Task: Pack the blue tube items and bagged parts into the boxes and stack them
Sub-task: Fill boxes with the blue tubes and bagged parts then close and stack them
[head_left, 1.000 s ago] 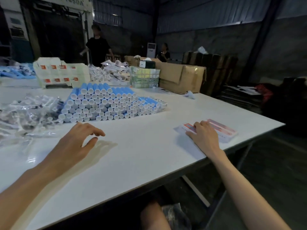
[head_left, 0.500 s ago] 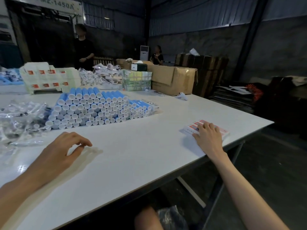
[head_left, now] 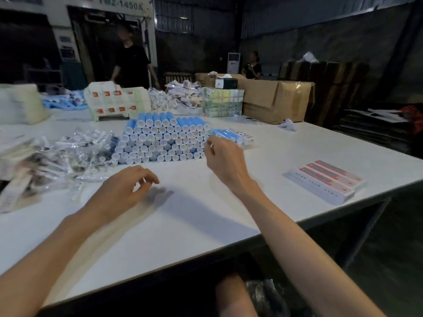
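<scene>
Right hand (head_left: 223,156) has left the flat boxes (head_left: 325,179) at the right edge of the white table (head_left: 183,225) and now reaches the right end of the blue tube stack (head_left: 164,140). Its fingers curl out of sight, so grip cannot be confirmed. Stack lies centre, caps toward camera. Bagged parts (head_left: 75,152) heap to its left, blurred. Left hand (head_left: 123,188) hovers above the tabletop, loosely curled, holding nothing.

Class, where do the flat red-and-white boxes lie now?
Head view: the boxes lie by the right edge of the table, to the right of the right hand, apart from the tube stack.
</scene>
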